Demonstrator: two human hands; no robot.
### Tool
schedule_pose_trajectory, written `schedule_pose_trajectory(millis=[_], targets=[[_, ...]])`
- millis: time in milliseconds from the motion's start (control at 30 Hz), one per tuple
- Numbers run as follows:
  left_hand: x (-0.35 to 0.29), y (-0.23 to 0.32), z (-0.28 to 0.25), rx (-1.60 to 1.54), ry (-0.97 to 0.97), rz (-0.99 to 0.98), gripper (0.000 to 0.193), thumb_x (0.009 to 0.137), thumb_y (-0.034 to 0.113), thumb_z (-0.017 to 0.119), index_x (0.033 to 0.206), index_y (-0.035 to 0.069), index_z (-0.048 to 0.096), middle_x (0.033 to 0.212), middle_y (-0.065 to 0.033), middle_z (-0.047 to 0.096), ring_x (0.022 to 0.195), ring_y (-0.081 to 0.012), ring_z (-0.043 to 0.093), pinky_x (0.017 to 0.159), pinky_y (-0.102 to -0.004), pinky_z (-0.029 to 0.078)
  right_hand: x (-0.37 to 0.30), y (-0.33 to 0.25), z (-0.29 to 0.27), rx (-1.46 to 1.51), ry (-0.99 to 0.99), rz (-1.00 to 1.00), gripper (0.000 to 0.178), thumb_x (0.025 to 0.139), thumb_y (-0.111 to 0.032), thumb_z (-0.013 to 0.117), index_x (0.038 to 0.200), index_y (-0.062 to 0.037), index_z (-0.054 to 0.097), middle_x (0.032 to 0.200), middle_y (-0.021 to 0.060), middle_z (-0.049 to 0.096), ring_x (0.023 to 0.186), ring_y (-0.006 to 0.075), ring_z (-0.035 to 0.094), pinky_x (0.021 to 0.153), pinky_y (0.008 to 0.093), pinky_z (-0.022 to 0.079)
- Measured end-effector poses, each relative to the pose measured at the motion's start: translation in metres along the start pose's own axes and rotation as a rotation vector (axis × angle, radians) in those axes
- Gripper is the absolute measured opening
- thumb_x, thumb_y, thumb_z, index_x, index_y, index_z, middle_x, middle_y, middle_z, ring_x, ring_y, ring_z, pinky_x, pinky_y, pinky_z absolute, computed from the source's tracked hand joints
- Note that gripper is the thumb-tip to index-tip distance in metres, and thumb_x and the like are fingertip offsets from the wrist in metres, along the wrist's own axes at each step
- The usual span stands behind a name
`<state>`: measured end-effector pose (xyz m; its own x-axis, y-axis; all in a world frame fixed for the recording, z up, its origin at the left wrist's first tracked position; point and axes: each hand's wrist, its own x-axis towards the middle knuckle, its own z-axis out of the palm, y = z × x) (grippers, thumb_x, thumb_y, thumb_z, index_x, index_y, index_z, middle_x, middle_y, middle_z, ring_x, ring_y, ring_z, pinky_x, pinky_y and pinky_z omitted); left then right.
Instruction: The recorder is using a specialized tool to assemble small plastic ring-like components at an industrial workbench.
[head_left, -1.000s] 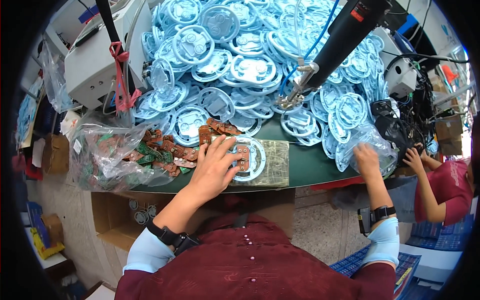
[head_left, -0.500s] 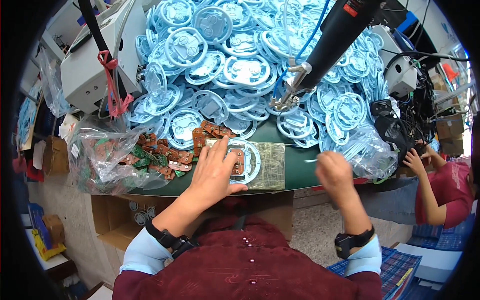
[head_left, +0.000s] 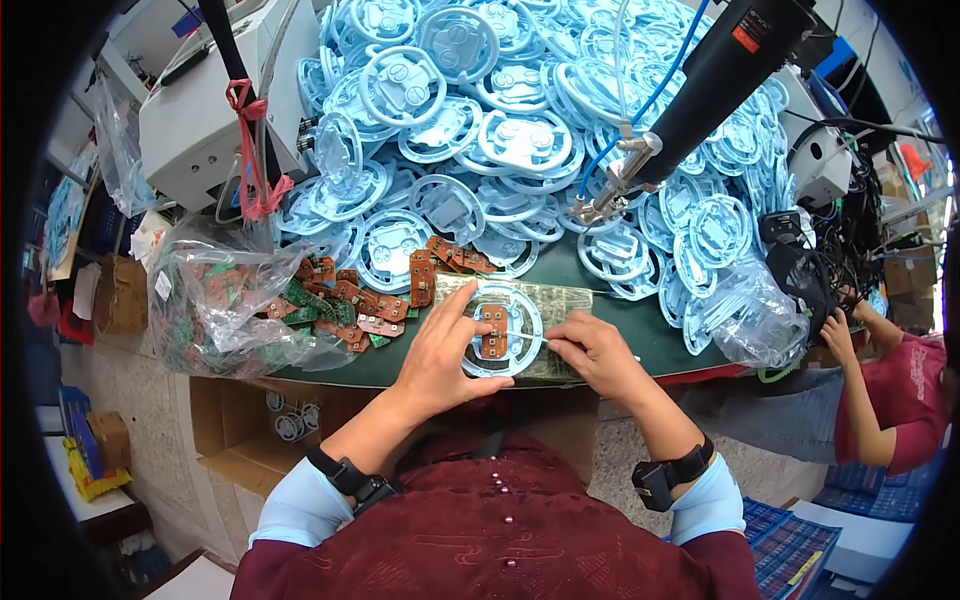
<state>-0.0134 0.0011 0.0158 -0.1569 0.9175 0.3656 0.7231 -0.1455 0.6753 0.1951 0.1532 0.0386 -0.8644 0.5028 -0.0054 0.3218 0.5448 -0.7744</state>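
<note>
A light blue toy steering wheel (head_left: pixel 534 322) lies on a tape-covered block (head_left: pixel 570 297) at the table's front edge. Inside its ring sits a brown circuit board (head_left: pixel 493 335). My left hand (head_left: pixel 437 350) grips the wheel's left side, fingers on the upper rim and thumb at the lower rim. At the right rim, my right hand (head_left: pixel 600 357) is closed in a pinch; a thin pale stick shows at its fingertips, reaching the ring. Its far end is too small to make out.
Light blue wheels (head_left: pixel 525 140) are heaped across the back. Brown and green circuit boards (head_left: pixel 365 305) lie left, beside a clear plastic bag (head_left: pixel 225 310). A black pole with a metal nozzle (head_left: pixel 605 205) slants overhead. Another person (head_left: pixel 880 390) works at right; a cardboard box (head_left: pixel 235 425) stands below.
My right hand has moved left with the thin stick, from beside the block to the wheel's right rim. The left hand still grips the wheel. The whole view has shifted slightly.
</note>
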Motion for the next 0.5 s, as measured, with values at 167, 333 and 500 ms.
schedule_pose_trajectory(millis=[167, 333, 500], targets=[[0.0033, -0.0002, -0.0036, 0.016, -0.033, 0.019, 0.065, 0.056, 0.033, 0.094, 0.105, 0.003, 0.062, 0.146, -0.0284, 0.043, 0.133, -0.0439, 0.046, 0.108, -0.0487, 0.04, 0.0016, -0.0009, -0.0005, -0.036, -0.044, 0.024, 0.013, 0.088, -0.01, 0.066, 0.098, -0.0028, 0.068, 0.089, 0.0134, 0.063, 0.084, 0.0344, 0.063, 0.072, 0.0414, 0.049], [0.005, -0.0002, -0.0037, 0.033, -0.057, 0.028, 0.066, 0.056, 0.033, 0.094, 0.106, 0.003, 0.062, 0.146, -0.0281, 0.043, 0.133, -0.0436, 0.046, 0.108, -0.0491, 0.04, -0.0024, 0.0034, 0.0006, 0.001, 0.004, 0.02, 0.012, 0.086, -0.009, 0.068, 0.096, -0.0021, 0.067, 0.088, 0.014, 0.065, 0.084, 0.0347, 0.064, 0.072, 0.041, 0.05], [0.0039, -0.0015, -0.0031, 0.005, -0.041, 0.006, 0.066, 0.056, 0.032, 0.094, 0.106, 0.004, 0.062, 0.146, -0.0279, 0.043, 0.132, -0.0435, 0.047, 0.108, -0.0489, 0.04, -0.0036, 0.0032, -0.0022, -0.054, 0.048, -0.031, 0.01, 0.086, -0.009, 0.068, 0.094, -0.002, 0.067, 0.086, 0.014, 0.064, 0.081, 0.0346, 0.064, 0.07, 0.0411, 0.05]])
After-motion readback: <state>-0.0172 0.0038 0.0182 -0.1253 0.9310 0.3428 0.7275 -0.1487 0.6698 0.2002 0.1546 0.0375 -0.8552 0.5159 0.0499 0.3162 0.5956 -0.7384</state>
